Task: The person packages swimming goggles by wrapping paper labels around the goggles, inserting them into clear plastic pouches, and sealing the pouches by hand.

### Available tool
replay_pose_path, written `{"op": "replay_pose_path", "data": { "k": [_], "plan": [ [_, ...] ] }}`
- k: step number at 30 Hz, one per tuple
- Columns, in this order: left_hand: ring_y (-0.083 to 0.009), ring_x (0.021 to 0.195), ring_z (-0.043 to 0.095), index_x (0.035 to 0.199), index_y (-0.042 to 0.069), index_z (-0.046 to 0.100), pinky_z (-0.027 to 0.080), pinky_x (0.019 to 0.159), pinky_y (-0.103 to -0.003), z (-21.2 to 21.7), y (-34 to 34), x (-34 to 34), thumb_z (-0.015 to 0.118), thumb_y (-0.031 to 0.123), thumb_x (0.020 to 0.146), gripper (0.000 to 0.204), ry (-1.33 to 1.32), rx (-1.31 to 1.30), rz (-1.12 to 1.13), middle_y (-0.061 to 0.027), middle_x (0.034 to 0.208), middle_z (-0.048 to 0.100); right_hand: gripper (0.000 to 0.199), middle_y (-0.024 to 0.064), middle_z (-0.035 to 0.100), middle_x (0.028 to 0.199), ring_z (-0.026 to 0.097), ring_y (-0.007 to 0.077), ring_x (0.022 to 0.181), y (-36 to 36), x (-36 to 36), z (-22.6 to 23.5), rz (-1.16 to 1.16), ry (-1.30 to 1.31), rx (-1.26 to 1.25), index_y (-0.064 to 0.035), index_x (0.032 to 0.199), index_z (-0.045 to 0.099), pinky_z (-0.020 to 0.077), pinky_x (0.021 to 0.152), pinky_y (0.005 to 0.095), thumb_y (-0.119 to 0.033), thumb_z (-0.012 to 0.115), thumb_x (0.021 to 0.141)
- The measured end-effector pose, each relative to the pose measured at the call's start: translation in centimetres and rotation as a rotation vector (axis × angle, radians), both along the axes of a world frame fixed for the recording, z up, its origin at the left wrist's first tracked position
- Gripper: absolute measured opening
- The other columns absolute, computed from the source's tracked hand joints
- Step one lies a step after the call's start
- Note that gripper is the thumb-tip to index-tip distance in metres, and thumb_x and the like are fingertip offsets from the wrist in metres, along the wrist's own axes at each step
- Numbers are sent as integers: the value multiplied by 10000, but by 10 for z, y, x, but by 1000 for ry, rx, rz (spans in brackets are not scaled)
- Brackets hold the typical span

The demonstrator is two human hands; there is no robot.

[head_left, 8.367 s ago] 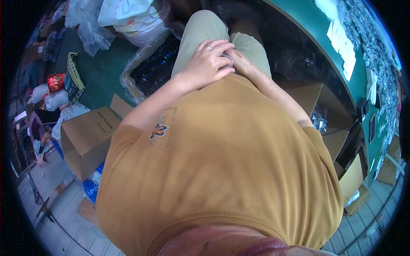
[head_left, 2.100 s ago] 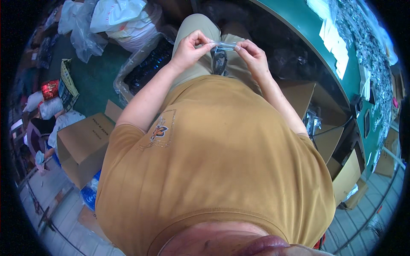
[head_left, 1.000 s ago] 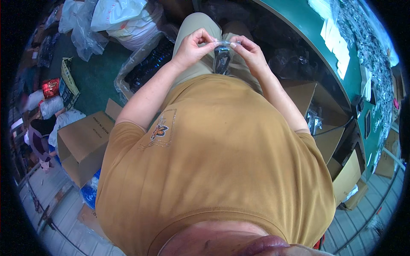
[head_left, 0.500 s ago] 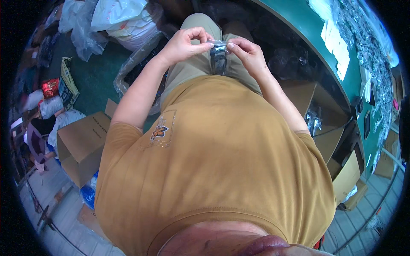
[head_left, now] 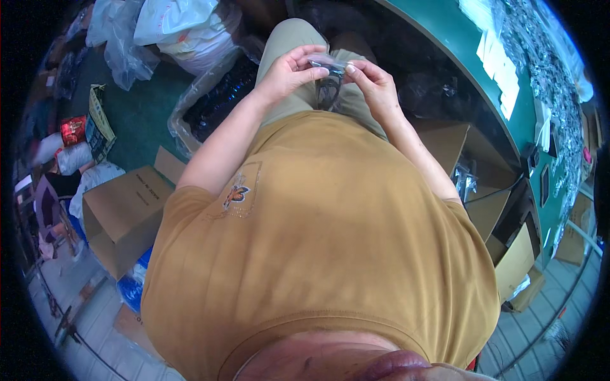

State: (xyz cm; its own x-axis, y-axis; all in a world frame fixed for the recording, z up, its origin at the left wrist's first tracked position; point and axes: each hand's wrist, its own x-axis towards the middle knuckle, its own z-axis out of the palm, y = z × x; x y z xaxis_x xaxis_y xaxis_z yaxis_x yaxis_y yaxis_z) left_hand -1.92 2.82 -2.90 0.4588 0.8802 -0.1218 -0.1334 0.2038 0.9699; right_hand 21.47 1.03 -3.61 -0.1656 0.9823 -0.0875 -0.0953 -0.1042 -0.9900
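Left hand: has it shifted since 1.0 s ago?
Yes. The left hand sits slightly lower and left against the cardboard box, still pinching the small clear bag.

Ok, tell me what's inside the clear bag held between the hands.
The small clear bag, pinched at its top by the left hand and right hand, holds something dark. Its kind is too small to tell.

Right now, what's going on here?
A seated person in a mustard shirt holds a small clear plastic bag over their lap with both hands. The left hand and right hand each pinch its top edge, and something dark hangs inside it. An open cardboard box stands on the floor to the person's left, and a green table runs along their right.
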Motion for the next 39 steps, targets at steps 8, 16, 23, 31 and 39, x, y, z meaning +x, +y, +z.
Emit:
{"op": "replay_pose_path", "data": {
  "k": [8,16,23,31,39],
  "plan": [
    [-159,1116,651,1505,60,421,513,997,-317,-4,-2,3,803,109,899,718,-17,23,54,-103,1209,705,197,-7,702,949,628,73,901,-1,13,2,-15,3,-10,-20,1071,742,490,816,239,-191,732,974],
    [-178,1170,639,1517,77,424,494,1049,-340,-4,-1,6,748,70,929,672,32,39,27,-114,1263,684,177,-28,693,937,601,56,876,-1,27,-3,28,-41,26,-35,1038,741,469,800,229,-200,732,975],
    [-154,1110,654,1489,65,455,529,976,-310,-4,-1,11,812,100,889,699,3,50,50,-95,1199,704,180,-35,697,929,600,48,874,0,24,-5,27,-30,27,-41,1064,748,469,802,223,-196,728,975],
    [-154,1111,650,1498,84,455,531,970,-309,-3,-3,12,820,103,881,717,25,60,48,-92,1209,683,155,-29,651,978,588,69,919,1,20,-3,87,-91,-45,-24,1059,728,464,848,237,-144,726,960],
    [-169,1153,628,1496,91,456,504,1009,-322,-2,-4,13,798,83,891,695,30,50,26,-88,1235,665,174,-58,641,927,552,42,861,1,20,-4,98,-75,36,-45,1044,746,435,762,223,-189,751,948]
  ]
}}
